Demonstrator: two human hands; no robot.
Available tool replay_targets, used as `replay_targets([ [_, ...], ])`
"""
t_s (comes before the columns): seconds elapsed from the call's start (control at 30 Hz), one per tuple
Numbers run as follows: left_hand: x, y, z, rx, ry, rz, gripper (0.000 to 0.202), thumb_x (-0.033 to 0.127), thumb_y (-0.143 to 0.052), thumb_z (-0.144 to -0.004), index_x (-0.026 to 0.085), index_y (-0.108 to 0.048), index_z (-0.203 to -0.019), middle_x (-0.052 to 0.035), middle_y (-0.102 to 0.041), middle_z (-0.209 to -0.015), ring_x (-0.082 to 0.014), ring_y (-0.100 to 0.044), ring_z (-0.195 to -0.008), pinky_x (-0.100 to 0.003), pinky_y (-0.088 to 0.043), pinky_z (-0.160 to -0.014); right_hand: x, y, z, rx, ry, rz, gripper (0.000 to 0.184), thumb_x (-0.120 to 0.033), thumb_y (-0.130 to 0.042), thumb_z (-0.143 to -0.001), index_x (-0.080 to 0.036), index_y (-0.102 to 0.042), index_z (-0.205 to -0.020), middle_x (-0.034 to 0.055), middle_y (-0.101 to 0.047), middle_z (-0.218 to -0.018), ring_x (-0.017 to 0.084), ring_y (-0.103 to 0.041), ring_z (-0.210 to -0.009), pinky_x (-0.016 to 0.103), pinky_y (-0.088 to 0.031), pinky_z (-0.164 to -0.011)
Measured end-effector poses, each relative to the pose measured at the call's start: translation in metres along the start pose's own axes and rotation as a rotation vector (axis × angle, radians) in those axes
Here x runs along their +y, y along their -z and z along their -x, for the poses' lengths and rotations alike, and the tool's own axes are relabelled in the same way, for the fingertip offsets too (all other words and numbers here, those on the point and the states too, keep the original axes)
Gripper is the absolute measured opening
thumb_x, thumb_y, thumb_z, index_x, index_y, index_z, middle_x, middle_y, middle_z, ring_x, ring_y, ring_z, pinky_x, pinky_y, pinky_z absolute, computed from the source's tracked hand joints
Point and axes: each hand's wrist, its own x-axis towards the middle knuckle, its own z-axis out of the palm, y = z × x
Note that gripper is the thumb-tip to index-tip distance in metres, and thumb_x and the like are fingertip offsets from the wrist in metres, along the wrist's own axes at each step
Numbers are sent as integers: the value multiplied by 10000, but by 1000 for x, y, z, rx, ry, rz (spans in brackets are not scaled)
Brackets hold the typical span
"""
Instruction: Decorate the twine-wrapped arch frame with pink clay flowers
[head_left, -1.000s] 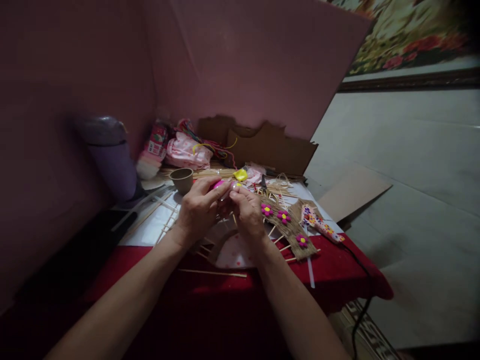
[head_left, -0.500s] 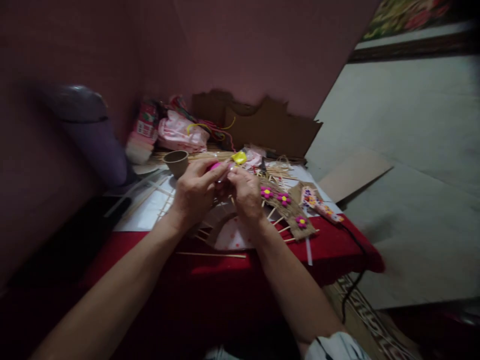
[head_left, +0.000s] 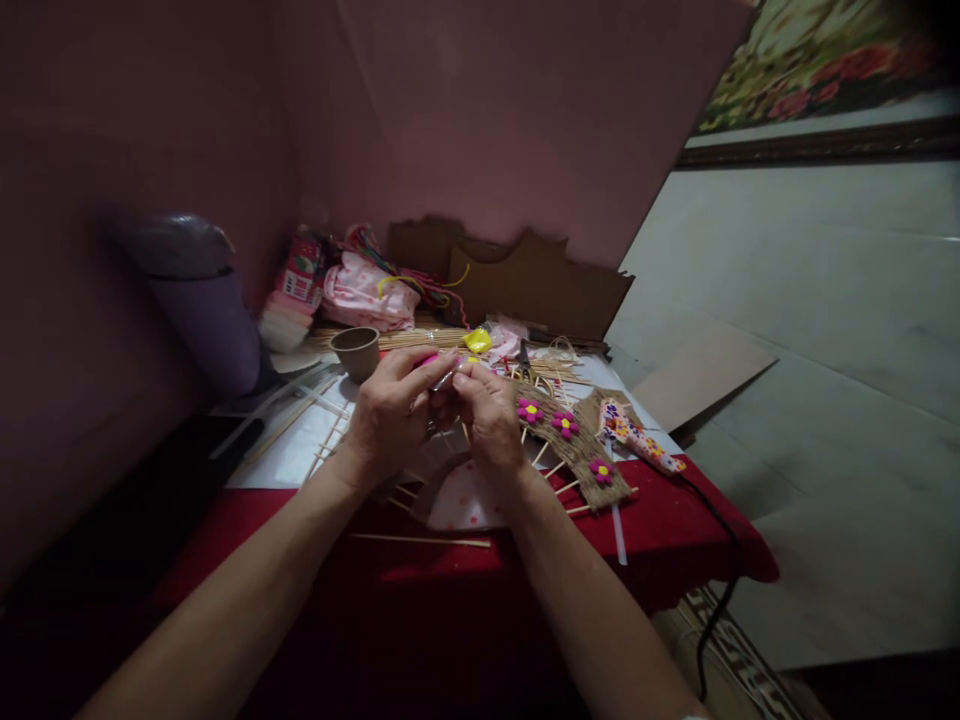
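My left hand (head_left: 384, 412) and my right hand (head_left: 491, 418) meet over the table, fingers bent and pinched together. Between them is a bright pink lump (head_left: 430, 359) in shiny clear plastic, mostly hidden by my fingers; its exact kind does not show. Under my hands lies a fan-shaped frame of thin sticks, with a burlap band (head_left: 583, 457) carrying pink flowers with yellow centres. Dotted white cloth (head_left: 466, 502) covers its inner part. A yellow lump in clear plastic (head_left: 478, 341) lies just beyond my fingers.
A flower-patterned glue gun (head_left: 637, 438) with a black cord lies right. Behind are a brown cup (head_left: 355, 352), scissors (head_left: 523, 362), bundled sticks (head_left: 420, 339), pink cloth (head_left: 369, 292) and torn cardboard (head_left: 536, 280). A purple bottle (head_left: 202, 320) stands left. Red cloth (head_left: 675, 520) covers the table edge.
The view has tilted up slightly, so everything sits lower in the picture. Both hands stay together on the pink lump, with only small finger shifts.
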Motion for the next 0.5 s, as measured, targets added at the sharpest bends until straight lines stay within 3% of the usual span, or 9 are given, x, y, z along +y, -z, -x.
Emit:
replay_targets([
  [0.17,8,8,-5,-95,201,311,469,62,-511,-741,221,-631,-1166,-77,-633,-1177,-212,-576,-1097,-391,-475,-947,-5,-1,1,58,48,106,192,-292,-496,-819,-187,-552,-670,-29,-509,-587,103,-461,-496,217,-379,-457],
  [0.3,11,11,-8,-60,347,452,325,160,-574,-781,213,-684,-1083,-81,-677,-1139,-237,-593,-1104,-412,-469,-969,-10,-5,6,85,187,405,195,-273,-454,-845,-197,-529,-682,-26,-481,-627,118,-445,-581,239,-388,-559],
  [0.5,14,10,-9,28,163,237,254,153,-565,-810,194,-690,-1028,-88,-686,-1119,-210,-635,-1036,-391,-501,-931,-10,-6,10,55,414,777,146,-174,-415,-838,-198,-525,-744,4,-515,-724,144,-482,-683,265,-393,-669],
])
